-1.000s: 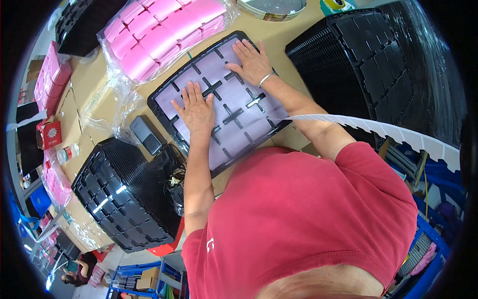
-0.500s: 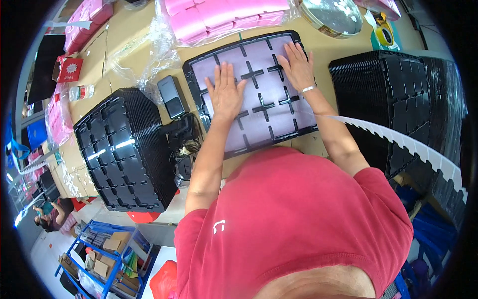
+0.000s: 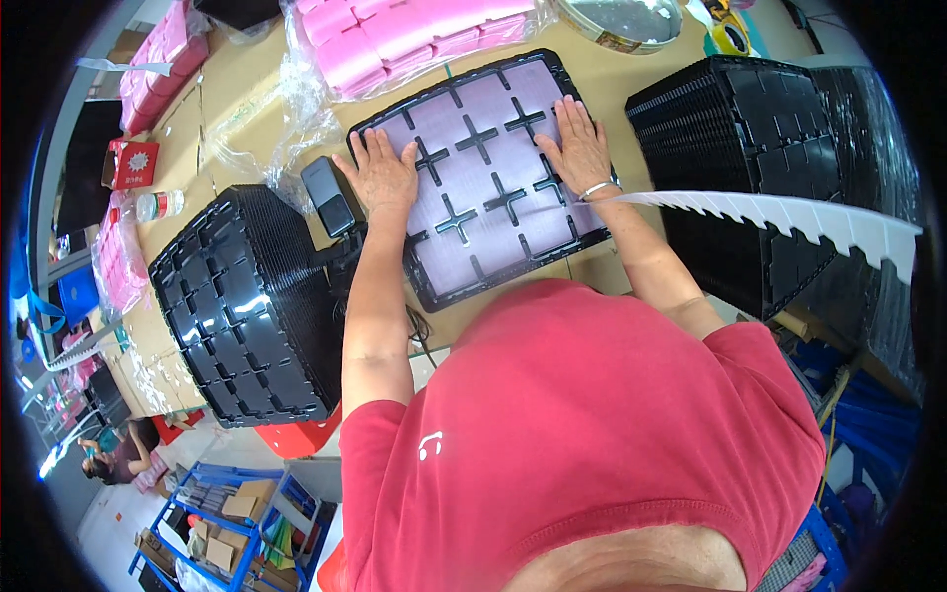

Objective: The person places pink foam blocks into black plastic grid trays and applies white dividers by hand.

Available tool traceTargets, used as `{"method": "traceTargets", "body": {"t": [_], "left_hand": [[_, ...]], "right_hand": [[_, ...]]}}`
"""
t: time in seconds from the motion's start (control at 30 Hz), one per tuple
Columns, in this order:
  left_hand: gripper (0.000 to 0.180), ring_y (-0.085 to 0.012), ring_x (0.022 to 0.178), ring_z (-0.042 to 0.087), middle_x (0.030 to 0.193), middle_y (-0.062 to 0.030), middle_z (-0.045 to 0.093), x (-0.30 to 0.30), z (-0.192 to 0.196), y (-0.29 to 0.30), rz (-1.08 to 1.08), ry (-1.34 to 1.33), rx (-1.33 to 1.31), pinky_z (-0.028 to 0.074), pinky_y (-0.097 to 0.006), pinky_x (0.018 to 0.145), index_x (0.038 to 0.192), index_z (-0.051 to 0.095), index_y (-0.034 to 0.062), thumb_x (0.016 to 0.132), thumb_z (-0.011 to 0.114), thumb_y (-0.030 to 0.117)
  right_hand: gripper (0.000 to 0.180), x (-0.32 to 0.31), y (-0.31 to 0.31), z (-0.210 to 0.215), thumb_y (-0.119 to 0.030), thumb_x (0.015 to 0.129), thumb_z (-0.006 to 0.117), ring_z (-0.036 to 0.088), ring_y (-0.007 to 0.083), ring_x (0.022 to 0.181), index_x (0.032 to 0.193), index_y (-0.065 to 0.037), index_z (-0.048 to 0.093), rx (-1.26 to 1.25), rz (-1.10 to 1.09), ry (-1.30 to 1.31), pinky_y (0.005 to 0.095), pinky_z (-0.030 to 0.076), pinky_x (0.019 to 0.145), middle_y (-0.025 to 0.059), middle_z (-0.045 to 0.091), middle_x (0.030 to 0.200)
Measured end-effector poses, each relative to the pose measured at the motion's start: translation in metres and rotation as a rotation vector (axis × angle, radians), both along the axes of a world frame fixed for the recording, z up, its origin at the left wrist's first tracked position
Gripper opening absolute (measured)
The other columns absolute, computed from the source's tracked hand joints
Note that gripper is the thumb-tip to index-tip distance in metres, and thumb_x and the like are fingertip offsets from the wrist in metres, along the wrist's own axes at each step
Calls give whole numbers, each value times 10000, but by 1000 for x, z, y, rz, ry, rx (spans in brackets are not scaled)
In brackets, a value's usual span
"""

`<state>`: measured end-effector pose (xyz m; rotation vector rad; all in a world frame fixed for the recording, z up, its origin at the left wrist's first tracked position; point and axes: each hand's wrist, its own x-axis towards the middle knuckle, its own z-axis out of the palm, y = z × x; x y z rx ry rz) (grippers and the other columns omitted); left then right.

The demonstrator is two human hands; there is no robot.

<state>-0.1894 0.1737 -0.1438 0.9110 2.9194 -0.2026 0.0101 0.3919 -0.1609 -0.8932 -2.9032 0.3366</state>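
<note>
In front of me lies a black plastic tray [image 3: 477,139] with raised cross-shaped dividers. Pale lilac sheets [image 3: 473,237] fill its compartments. My left hand [image 3: 383,180] rests flat near the tray's left edge, fingers spread and pointing away from me. On the right side my right hand [image 3: 579,150] presses down with fingers stretched, close to the far right corner; a bracelet circles that wrist. Neither hand grips anything. Just left of my left hand is a dark rectangular device [image 3: 330,197], partly behind my forearm.
Stacks of black trays stand at left [image 3: 237,306] and right [image 3: 735,148]. Pink foam blocks [image 3: 414,39] in clear plastic lie beyond the tray, beside a round tin [image 3: 631,22] and yellow tape [image 3: 730,37]. A white serrated strip [image 3: 789,212] crosses at right. Far left sits a red box [image 3: 130,164].
My left hand has slid left, from over the sheets to the tray's left edge. My right hand stays on the right side. The whole view has shifted slightly.
</note>
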Motion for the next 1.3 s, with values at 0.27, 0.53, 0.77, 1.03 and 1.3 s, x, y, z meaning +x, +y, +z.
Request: {"method": "traceTargets", "body": {"t": [0.27, 0.53, 0.77, 1.03, 1.3], "left_hand": [[595, -303, 1434, 119, 1540, -98, 211, 19, -9, -15, -22, -51, 114, -10, -599, 1112, 1440, 357, 164, 961, 299, 513], [607, -315, 1431, 122, 1538, -147, 187, -7, -1, -5, 146, -48, 60, -6, -586, 1117, 1448, 341, 172, 965, 267, 531], [634, -346, 1418, 160, 1521, -180, 217, 51, 7, -38, -32, 119, 121, 30, -583, 1115, 1415, 367, 44, 944, 386, 467], [617, -432, 1329, 307, 1427, -308, 312, 134, 26, -87, 104, -221, 444, 213, -492, 1105, 1405, 283, -64, 944, 468, 303], [664, -382, 1413, 147, 1481, -319, 182, 134, 22, -117, 435, -704, 771, 132, -395, 1152, 1442, 159, -76, 985, 369, 357]], "right_hand": [[747, -2, 11, 14, -568, 930, 357, 154, 253, 1430, 1465, -59, 243, -153, 2, -54, 523, 129, 1134, 114, 197, 1541], [725, -2, 7, 17, -553, 935, 361, 152, 249, 1431, 1469, -76, 241, -125, 25, -99, 516, 128, 1134, 109, 188, 1545], [636, 22, 33, -3, -488, 939, 416, 351, 343, 1334, 1357, -9, 428, -228, -158, 379, 421, 271, 1102, 191, 385, 1435], [486, 103, 24, -35, -400, 848, 544, 533, 434, 1087, 1102, 9, 615, -231, -298, 123, 431, 434, 929, 267, 600, 1075], [398, 101, 10, 28, -387, 880, 616, 612, 178, 853, 992, -10, 674, -992, -734, 164, 330, 462, 782, 101, 677, 973]]}}
